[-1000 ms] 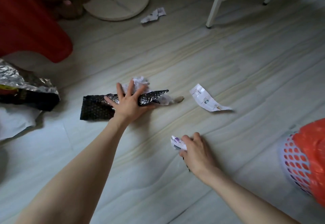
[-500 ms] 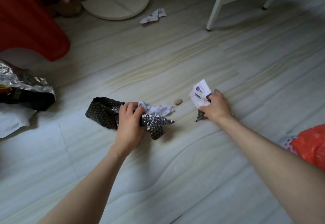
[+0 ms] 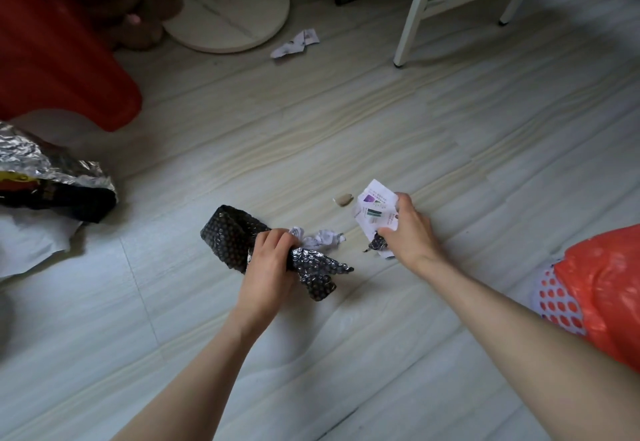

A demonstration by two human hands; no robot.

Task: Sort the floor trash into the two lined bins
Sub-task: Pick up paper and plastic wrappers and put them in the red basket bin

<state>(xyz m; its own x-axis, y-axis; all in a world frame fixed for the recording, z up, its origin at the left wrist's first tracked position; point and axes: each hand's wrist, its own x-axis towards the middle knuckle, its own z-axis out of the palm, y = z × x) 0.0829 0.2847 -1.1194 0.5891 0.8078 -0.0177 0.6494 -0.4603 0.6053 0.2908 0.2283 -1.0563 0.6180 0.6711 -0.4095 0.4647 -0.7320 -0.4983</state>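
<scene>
My left hand (image 3: pixel 268 262) grips a black bubble-wrap sheet (image 3: pixel 228 238) together with a crumpled white paper (image 3: pixel 320 238), just above the floor. My right hand (image 3: pixel 407 229) holds torn printed paper scraps (image 3: pixel 374 206) and a small dark bit below them. A small tan scrap (image 3: pixel 343 199) lies on the floor just left of those papers. At the right edge stands a white perforated bin with an orange liner (image 3: pixel 609 288). A red bin or bag (image 3: pixel 52 52) fills the upper left.
A crumpled paper piece (image 3: pixel 294 44) lies near a round white stand base (image 3: pixel 228 7). White table legs (image 3: pixel 414 11) stand at the back right. Foil snack wrapper (image 3: pixel 52 170) and white paper (image 3: pixel 31 243) lie at left. A brown plush toy (image 3: pixel 138 7) sits by the red bin.
My left hand closed on the bubble wrap and crumpled paper and lifted them. My right hand moved up from the near floor and gathered the printed paper.
</scene>
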